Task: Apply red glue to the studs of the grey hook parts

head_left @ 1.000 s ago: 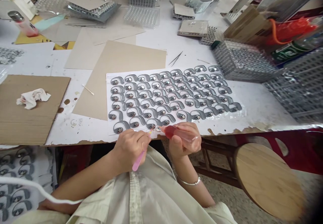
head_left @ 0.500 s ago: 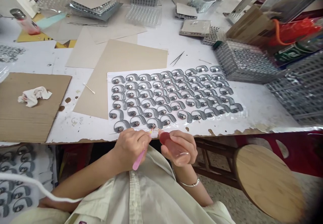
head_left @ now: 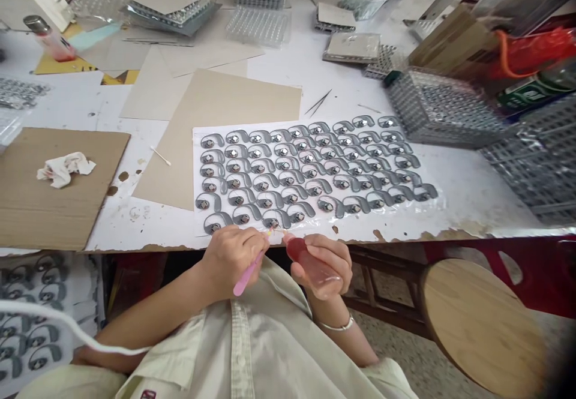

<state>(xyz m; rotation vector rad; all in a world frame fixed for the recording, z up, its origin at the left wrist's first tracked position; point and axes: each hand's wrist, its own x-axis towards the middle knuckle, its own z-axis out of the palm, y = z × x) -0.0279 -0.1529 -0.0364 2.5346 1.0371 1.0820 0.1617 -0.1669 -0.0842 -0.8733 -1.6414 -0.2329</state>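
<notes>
My left hand [head_left: 236,258] is closed around a slim tool with a flat pink handle [head_left: 245,278]. A bit of yellow shows near its tip, but its exact kind is unclear. In my right hand [head_left: 330,261] is a squeeze bottle [head_left: 310,267] of reddish liquid, tilted with its thin nozzle towards the left hand. Both tips meet close to a grey ear-hook piece [head_left: 281,218] with a shiny round end, in the front row. Several rows of such pieces lie on a white sheet [head_left: 197,153] at the table's front edge.
Tweezers [head_left: 318,102] lie behind the sheet, and a cotton swab [head_left: 161,156] rests on brown card [head_left: 252,94]. Crumpled tissue [head_left: 67,168] sits on cardboard [head_left: 40,219] at left. Stacked trays [head_left: 445,108] stand at right. Below the table is a round wooden stool [head_left: 483,327].
Both hands stay at nearly the same spot, the pink tool and bottle still held. The pink handle's end has shifted slightly left and up. The whole view has moved a little.
</notes>
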